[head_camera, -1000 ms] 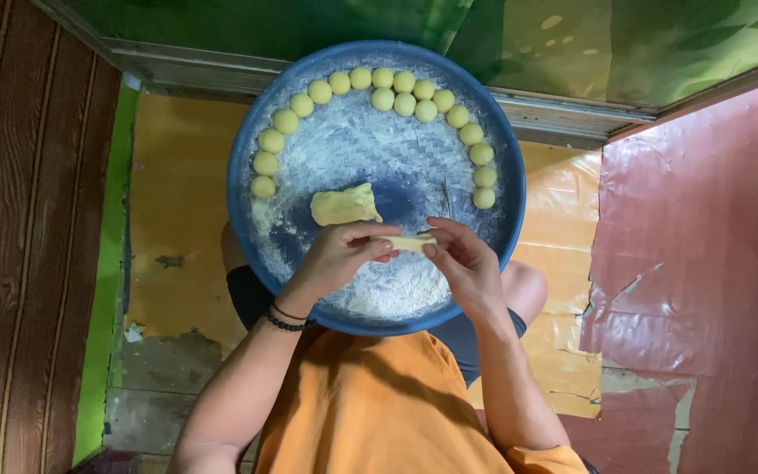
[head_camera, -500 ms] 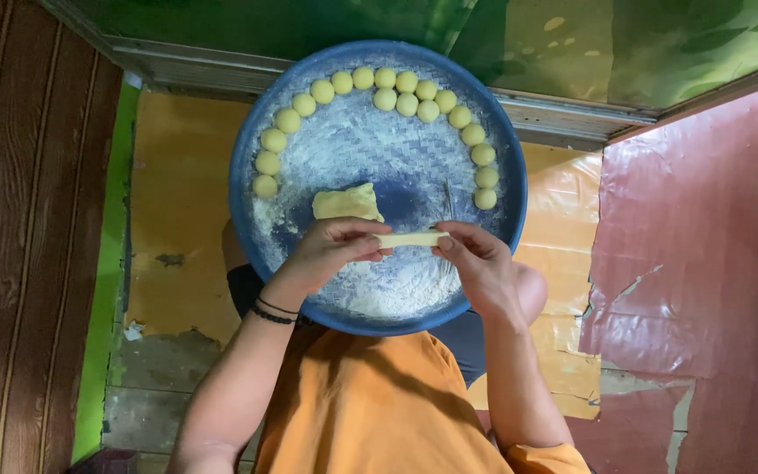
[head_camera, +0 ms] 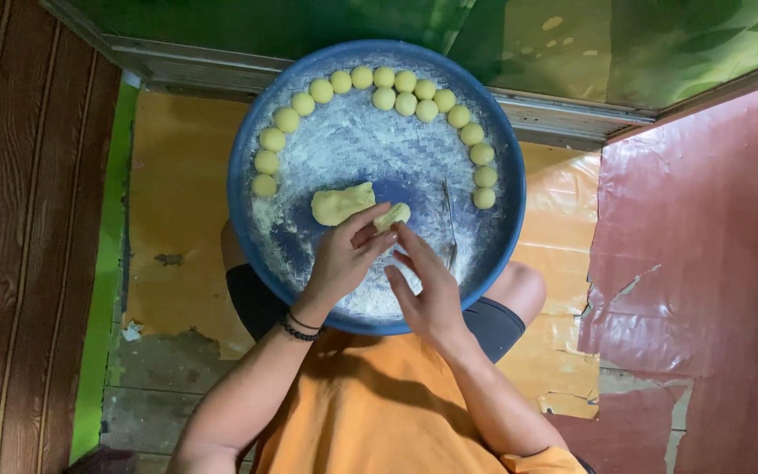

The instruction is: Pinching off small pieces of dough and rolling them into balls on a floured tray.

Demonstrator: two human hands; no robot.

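A round blue tray (head_camera: 247, 145), dusted with white flour, rests on my lap. Several small yellow dough balls (head_camera: 405, 104) line its far rim in an arc. A larger lump of yellow dough (head_camera: 339, 204) lies near the tray's middle. My left hand (head_camera: 344, 259) pinches a small piece of dough (head_camera: 392, 215) at its fingertips, just right of the lump. My right hand (head_camera: 427, 285) is beside it, fingers apart, its fingertips near the same piece; whether they touch it I cannot tell.
I sit on a worn yellow floor covering (head_camera: 173, 202). Brown wood planks (head_camera: 19, 237) run along the left with a green strip (head_camera: 103, 290) beside them. Red sheeting (head_camera: 704, 263) covers the right. A green surface (head_camera: 572, 44) lies beyond the tray.
Both hands moved up toward the tray's middle. The rolled strip of dough held between them earlier is gone; a short piece now sits at my left fingertips next to the lump.
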